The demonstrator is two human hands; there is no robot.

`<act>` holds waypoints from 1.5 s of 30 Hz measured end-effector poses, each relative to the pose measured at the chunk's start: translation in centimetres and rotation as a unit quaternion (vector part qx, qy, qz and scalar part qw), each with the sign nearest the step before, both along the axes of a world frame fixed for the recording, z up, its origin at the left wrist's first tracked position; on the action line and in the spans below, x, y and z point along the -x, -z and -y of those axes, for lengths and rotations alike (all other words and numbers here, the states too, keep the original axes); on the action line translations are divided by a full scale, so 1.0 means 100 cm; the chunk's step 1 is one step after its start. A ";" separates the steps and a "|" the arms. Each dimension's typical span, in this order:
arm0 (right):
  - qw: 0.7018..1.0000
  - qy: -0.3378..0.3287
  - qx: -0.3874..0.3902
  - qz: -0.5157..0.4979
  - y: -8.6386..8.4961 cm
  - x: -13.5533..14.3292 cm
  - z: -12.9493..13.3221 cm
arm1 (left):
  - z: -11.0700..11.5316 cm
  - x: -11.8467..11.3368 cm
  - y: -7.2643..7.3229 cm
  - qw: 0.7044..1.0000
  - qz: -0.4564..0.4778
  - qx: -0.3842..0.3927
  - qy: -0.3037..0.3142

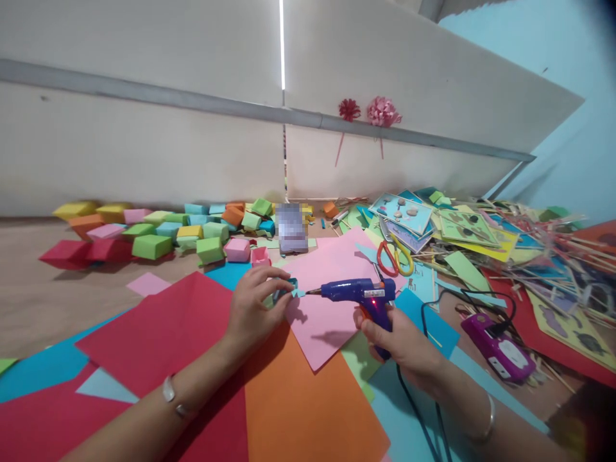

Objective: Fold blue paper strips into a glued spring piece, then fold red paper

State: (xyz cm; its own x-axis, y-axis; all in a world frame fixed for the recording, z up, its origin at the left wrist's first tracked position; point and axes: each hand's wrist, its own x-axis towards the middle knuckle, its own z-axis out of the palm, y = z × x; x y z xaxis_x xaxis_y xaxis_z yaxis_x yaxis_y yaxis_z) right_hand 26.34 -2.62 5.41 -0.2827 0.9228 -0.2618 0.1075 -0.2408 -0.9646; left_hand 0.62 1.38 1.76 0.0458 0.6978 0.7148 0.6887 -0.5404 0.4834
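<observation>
My right hand (392, 333) is wrapped around the handle of a dark blue hot glue gun (359, 290), whose small red light is lit. Its nozzle points left, close to a small light-blue folded paper box (294, 283) pinched in the fingers of my left hand (262, 298). Whether the tip touches the paper I cannot tell. Part of the box is hidden behind my fingers. Beneath both hands lie a pink paper sheet (320, 333) and an orange sheet (308, 404). Red-and-yellow-handled scissors (395, 256) rest just beyond the glue gun.
Several colourful paper boxes (151, 246) cluster at the back left. A purple power strip (500, 350) with a black cable sits at the right. Picture cards (402, 213) and thin sticks pile up behind it. Red sheets (163, 327) cover the left front. A white panel (144, 147) closes off the back.
</observation>
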 end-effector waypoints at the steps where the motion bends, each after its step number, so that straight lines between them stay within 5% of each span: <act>1: 0.999 0.004 -0.027 0.030 0.001 0.000 0.001 | 0.000 0.000 0.000 1.000 -0.006 -0.002 -0.002; 7: 0.965 0.000 -0.200 0.170 0.001 0.002 0.002 | 0.002 -0.001 0.000 0.999 -0.031 -0.012 -0.015; 34: 0.935 -0.022 -0.301 0.186 0.011 0.010 -0.005 | -0.001 0.002 0.005 0.995 -0.073 -0.067 -0.005; 38: 0.919 0.025 -0.309 0.244 0.004 -0.005 -0.012 | -0.001 0.003 0.003 0.995 -0.076 -0.064 0.005; 41: 0.851 0.123 -0.340 0.381 -0.009 -0.038 -0.025 | -0.001 0.005 0.003 0.994 -0.072 -0.076 0.022; 45: 0.669 0.251 -0.285 0.638 -0.023 -0.096 -0.036 | -0.005 0.007 0.010 0.997 -0.041 -0.060 0.019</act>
